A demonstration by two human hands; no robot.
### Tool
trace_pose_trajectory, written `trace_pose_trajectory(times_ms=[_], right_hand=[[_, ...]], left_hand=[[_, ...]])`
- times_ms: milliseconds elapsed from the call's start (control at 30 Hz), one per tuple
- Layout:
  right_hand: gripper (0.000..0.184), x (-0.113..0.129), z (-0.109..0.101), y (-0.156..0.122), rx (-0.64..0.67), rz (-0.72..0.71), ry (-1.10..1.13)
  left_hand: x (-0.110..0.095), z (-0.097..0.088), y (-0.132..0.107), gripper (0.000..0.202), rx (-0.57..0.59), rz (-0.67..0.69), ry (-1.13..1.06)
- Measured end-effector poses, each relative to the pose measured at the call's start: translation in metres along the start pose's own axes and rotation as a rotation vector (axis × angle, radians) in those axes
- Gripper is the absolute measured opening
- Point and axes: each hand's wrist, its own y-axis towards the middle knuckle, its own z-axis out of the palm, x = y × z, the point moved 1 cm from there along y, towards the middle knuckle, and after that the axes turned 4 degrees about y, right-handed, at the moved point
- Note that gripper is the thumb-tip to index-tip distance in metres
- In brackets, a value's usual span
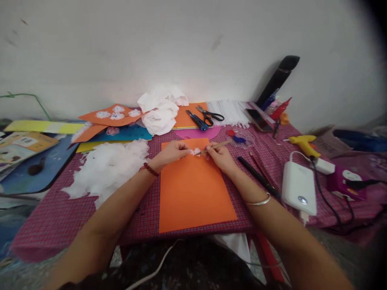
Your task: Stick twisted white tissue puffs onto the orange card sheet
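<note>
An orange paper sheet (193, 193) lies flat before me. Over its upper part, my left hand (174, 155) pinches the edge of a small crumpled white piece, which looks like tissue (196, 151). My right hand (221, 158) grips a thin, light-brown wooden stick (224, 143), its tip against the white piece. Whether the stick ends in a brush is too small to tell. A large heap of fluffy white pieces (109, 167) lies left of the sheet.
Behind are crumpled white paper (161, 110), black scissors (208, 117), a box cutter (197, 120) and white glue sticks (228, 112). Right lie a black pen-like rod (256, 175), a white power bank (299, 187) and a yellow glue gun (304, 144). Orange paper with white tufts (110, 114) is back left.
</note>
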Motion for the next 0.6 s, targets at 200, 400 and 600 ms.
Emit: trace_pose_trajectory(times_ms=[200, 400, 600], right_hand=[[0.048, 0.000, -0.001, 0.003, -0.065, 0.029, 0.029], [0.047, -0.001, -0.001, 0.004, -0.038, 0.031, 0.044], [0.044, 0.001, -0.001, 0.000, -0.131, -0.004, 0.142]], left_hand=[[0.007, 0.006, 0.006, 0.017, -0.001, 0.047, 0.129], [0.025, 0.026, 0.016, 0.017, -0.005, 0.128, 0.189], [0.025, 0.035, 0.019, 0.014, -0.143, 0.121, 0.259]])
